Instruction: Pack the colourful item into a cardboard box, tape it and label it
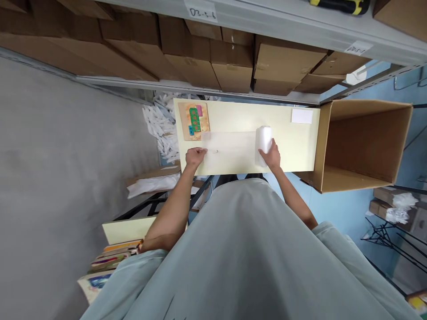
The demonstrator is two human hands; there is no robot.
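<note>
Some translucent plastic sheet (233,149) is lying unrolled: your left hand (196,156) is pinching its nine-o'clock end, your right hand (271,156) cupping the remaining white roll (264,135).

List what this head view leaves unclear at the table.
- Head view, small speck on the clear sheet by the left hand: too small to identify.
- Head view, right hand on the roll: the hand's back hides its grip.
- Head view, table, near edge: covered by the person's shirt.
- Head view, print on the coloured board: too small.
</note>
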